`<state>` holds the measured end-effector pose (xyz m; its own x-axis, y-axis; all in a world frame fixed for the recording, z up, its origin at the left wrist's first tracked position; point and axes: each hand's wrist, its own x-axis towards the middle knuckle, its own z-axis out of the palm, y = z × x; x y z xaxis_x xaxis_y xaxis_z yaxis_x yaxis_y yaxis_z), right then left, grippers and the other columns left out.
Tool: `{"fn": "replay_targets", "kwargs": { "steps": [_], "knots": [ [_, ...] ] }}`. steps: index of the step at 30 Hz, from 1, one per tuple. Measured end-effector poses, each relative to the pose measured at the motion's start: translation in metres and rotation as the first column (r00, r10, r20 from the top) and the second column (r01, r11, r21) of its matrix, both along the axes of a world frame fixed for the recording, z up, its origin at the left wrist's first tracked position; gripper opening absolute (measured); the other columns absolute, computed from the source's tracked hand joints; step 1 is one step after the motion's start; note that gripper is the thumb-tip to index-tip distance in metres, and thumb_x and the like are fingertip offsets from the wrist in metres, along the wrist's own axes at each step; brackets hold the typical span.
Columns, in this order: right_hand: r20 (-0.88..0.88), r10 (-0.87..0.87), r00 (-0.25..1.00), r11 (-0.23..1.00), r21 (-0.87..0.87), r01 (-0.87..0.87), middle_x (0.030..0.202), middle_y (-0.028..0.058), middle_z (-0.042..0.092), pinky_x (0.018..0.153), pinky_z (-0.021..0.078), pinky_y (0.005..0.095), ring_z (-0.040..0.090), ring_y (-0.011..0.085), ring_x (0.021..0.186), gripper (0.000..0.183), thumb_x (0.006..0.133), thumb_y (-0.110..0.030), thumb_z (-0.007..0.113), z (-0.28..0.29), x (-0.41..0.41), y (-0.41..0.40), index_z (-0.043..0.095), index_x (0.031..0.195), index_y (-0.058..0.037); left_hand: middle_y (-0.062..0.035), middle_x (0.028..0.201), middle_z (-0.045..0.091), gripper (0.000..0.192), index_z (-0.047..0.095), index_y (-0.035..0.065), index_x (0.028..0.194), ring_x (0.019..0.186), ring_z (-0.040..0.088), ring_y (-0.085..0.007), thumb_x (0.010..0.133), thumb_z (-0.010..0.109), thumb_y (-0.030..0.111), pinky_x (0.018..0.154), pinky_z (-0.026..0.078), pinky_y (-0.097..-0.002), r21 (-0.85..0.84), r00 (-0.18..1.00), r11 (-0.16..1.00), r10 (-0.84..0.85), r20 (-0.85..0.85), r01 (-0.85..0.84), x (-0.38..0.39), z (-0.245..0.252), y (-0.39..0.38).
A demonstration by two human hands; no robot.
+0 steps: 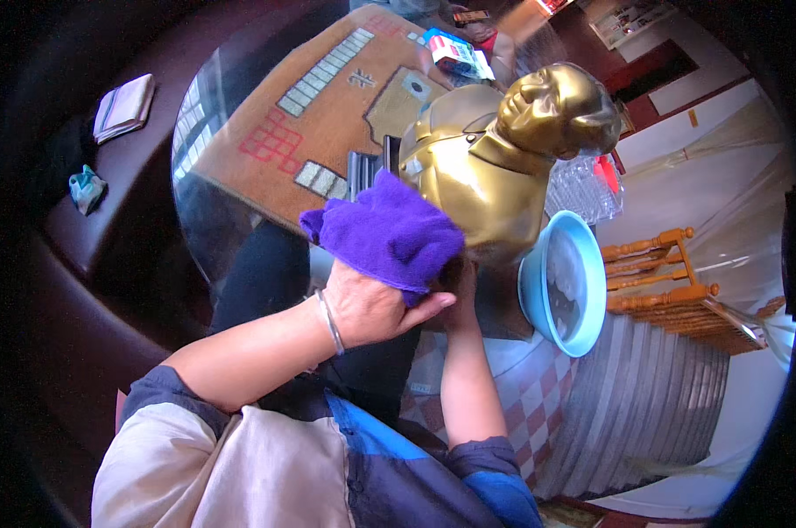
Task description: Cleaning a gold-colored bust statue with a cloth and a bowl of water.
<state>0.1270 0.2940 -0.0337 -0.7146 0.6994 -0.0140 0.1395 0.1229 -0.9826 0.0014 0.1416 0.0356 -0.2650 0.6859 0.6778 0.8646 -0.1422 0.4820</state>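
A purple cloth (398,231) covers the fingers of my left hand (368,307), which wears a silver bangle and has its thumb out to the right. My right hand (462,294) is beside it, its fingers hidden behind the cloth and a small dark part; what it holds cannot be told. Just beyond both hands a shiny gold-coloured bust (480,191) with a collared, buttoned jacket leans towards the right. Its lower edge is close to my right hand. A light blue plastic basin (592,290) with water in it stands right of the bust.
An orange-brown patterned mat (239,158) lies under a glass tabletop. Behind the bust are a printed packet (454,53) and another person's hand (502,56). Clear plastic packaging (579,191) lies right. A folded cloth (124,109) is far left; a wooden railing (662,303) and steps are right.
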Motion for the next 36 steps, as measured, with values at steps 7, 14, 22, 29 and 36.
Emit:
{"fn": "replay_targets", "kwargs": {
  "steps": [7, 14, 22, 29, 36],
  "knots": [
    [-0.353, -0.112, 0.929, 0.849, -0.520, -0.096, 0.112, 0.0097, 0.061, 0.090, 0.0489, 0.0366, 0.059, 0.0242, 0.100, 0.027, 0.092, -0.012, 0.051, -0.015, -0.008, 0.006, 0.058, 0.116, -0.0018, -0.0201, 0.118, 0.051, 0.063, 0.052, 0.0044, 0.122, 0.110, 0.047, -0.0404, 0.074, 0.071, 0.041, 0.096, 0.033, -0.0518, 0.050, 0.998, 0.998, 0.026, 0.063, -0.029, 0.010, 0.017, 0.000],
    [0.115, 0.047, 0.992, 0.879, 0.467, -0.096, 0.111, 0.0109, 0.062, 0.092, 0.0478, 0.0376, 0.059, 0.0247, 0.101, 0.029, 0.085, -0.007, 0.058, -0.007, 0.000, 0.009, 0.059, 0.112, -0.0008, -0.0202, 0.117, 0.051, 0.065, 0.051, 0.0048, 0.123, 0.110, 0.046, -0.0406, 0.073, 0.071, 0.041, 0.098, 0.031, -0.0535, 0.039, 0.998, 0.999, -0.010, 0.064, 0.007, 0.004, 0.000, -0.003],
    [-0.277, -0.040, 0.960, 0.905, -0.417, -0.082, 0.117, 0.0112, 0.058, 0.093, 0.0477, 0.0401, 0.057, 0.0271, 0.103, 0.031, 0.092, -0.017, 0.050, 0.003, -0.007, -0.005, 0.054, 0.119, -0.0020, -0.0204, 0.116, 0.050, 0.066, 0.050, 0.0045, 0.124, 0.109, 0.046, -0.0403, 0.073, 0.070, 0.041, 0.095, 0.031, -0.0524, 0.057, 0.998, 0.998, -0.018, 0.056, 0.014, 0.006, 0.016, 0.001],
    [-0.252, -0.062, 0.966, 0.931, -0.362, -0.035, 0.116, 0.0129, 0.062, 0.094, 0.0467, 0.0384, 0.058, 0.0227, 0.105, 0.033, 0.080, -0.010, 0.065, -0.003, -0.006, 0.001, 0.060, 0.111, 0.0011, -0.0193, 0.118, 0.050, 0.066, 0.050, 0.0057, 0.126, 0.111, 0.045, -0.0397, 0.075, 0.070, 0.043, 0.098, 0.031, -0.0515, 0.049, 0.996, 0.998, -0.040, 0.075, 0.036, 0.010, 0.004, 0.002],
    [0.110, 0.080, 0.991, 0.880, 0.460, -0.122, 0.119, 0.0117, 0.060, 0.098, 0.0429, 0.0385, 0.055, 0.0201, 0.109, 0.030, 0.084, -0.016, 0.062, -0.015, 0.000, 0.013, 0.062, 0.110, -0.0005, -0.0200, 0.130, 0.048, 0.064, 0.054, 0.0084, 0.125, 0.123, 0.041, -0.0406, 0.079, 0.062, 0.051, 0.107, 0.025, -0.0535, -0.154, 0.984, 0.988, -0.043, -0.172, 0.016, 0.017, -0.018, 0.005]
  ]
}}
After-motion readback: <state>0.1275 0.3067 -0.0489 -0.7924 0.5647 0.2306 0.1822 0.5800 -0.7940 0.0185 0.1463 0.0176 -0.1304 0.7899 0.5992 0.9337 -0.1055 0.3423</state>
